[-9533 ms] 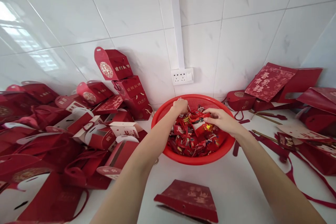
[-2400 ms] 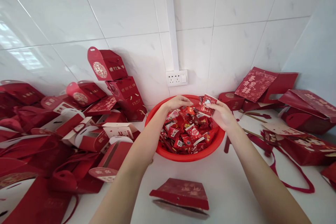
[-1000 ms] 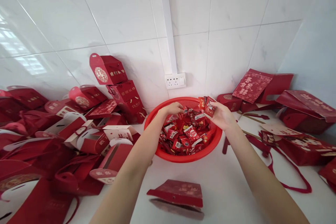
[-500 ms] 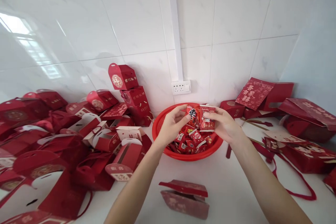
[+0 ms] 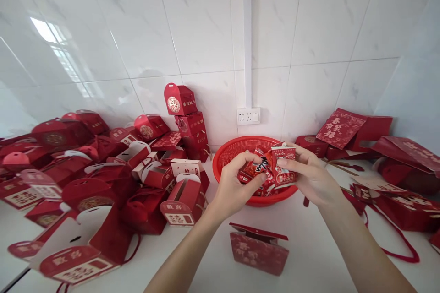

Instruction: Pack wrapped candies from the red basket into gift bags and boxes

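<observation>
Over the red plastic basket (image 5: 225, 153) my left hand (image 5: 237, 181) is closed on a red candy packet (image 5: 259, 165) with black lettering, thumb and fingers at its edges. My right hand (image 5: 314, 176) pinches another red packet (image 5: 283, 175), which has a pale top strip and a small printed figure. The two packets are close together, side by side. Beneath them, more wrapped candies (image 5: 266, 189) lie in the basket, partly hidden by my hands. On the white table nearer me stands a red gift box (image 5: 259, 254) with its top partly open.
Many red gift boxes (image 5: 99, 233) crowd the left side, with a stack of boxes (image 5: 192, 135) by the tiled wall. More boxes (image 5: 343, 126) and a red ribbon (image 5: 402, 247) lie at the right. A wall socket (image 5: 248, 116) is behind the basket.
The view has shifted left, so the scene sits further right. My left hand has lowered with its packet, which has tilted. My right hand still holds its packet.
</observation>
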`<state>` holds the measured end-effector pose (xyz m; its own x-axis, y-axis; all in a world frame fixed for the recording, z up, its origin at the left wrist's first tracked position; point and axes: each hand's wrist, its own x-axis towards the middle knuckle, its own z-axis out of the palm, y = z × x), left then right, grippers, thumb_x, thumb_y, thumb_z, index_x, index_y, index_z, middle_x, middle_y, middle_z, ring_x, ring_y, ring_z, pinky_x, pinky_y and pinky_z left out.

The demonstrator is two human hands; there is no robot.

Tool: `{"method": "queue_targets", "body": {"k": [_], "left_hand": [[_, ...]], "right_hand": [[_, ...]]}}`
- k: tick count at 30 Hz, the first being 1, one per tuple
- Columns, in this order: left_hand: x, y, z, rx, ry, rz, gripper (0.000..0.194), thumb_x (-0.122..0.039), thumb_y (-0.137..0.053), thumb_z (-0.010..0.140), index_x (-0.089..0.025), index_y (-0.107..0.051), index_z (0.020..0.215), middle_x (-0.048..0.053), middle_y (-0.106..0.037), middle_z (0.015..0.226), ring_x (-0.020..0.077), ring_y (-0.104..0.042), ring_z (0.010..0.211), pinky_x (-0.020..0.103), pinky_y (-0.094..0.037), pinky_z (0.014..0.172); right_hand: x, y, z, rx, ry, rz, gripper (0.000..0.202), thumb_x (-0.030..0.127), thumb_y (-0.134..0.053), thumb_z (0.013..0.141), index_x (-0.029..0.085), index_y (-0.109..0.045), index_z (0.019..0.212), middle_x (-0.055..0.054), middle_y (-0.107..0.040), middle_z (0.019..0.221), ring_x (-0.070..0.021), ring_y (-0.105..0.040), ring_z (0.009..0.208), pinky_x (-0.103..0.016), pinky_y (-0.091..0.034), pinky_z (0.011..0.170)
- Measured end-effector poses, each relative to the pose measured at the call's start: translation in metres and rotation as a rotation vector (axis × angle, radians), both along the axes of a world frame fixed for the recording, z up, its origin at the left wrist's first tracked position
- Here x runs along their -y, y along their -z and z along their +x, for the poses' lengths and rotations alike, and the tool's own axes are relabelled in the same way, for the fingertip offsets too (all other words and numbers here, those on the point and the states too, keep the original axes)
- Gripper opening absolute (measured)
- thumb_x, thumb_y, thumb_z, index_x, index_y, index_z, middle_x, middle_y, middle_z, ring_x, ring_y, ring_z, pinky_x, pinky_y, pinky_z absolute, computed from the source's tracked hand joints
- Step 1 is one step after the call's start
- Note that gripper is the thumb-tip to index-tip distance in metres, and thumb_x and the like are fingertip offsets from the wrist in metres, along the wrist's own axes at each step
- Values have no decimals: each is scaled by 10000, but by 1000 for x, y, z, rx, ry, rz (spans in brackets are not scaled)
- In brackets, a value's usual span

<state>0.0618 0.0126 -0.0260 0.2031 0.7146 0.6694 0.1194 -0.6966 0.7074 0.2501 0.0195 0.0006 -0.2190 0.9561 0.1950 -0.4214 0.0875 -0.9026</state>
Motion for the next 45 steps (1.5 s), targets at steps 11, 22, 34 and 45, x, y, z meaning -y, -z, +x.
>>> {"method": "queue_targets", "body": {"k": [11,22,34,45], "left_hand": [[1,1,-16,-91,106,-47,654,-249,-786,855,-322,-499,1438,50,-648,1293,206,-610,1222,333,-502,1046],[25,-35,-60,-908,514,-200,128,-259,-723,897,-252,-811,989,86,-742,1182,237,-702,1120,254,-529,929],[11,-21,-39,-753,288,-85,305,-189,-437,1019,-194,-741,1040,80,-752,1014,171,-673,879,267,-495,801],[-4,0,-29,-730,254,-143,278,-110,-495,943,-195,-737,1050,42,-778,1013,171,-701,885,253,-497,805]], "right_hand": [[6,-3,6,-5,28,7,336,283,-945,618,223,-764,895,-2,-738,770,-148,-687,673,-254,-598,608],[8,-14,34,-16,271,65,375,307,-953,570,249,-767,890,-15,-734,849,-198,-695,729,-336,-631,609],[10,-17,38,27,263,122,309,311,-932,614,267,-758,866,-11,-726,831,-200,-689,738,-328,-599,607],[7,-16,37,91,231,151,278,301,-911,639,262,-729,846,-4,-741,839,-215,-707,775,-359,-596,698]]}}
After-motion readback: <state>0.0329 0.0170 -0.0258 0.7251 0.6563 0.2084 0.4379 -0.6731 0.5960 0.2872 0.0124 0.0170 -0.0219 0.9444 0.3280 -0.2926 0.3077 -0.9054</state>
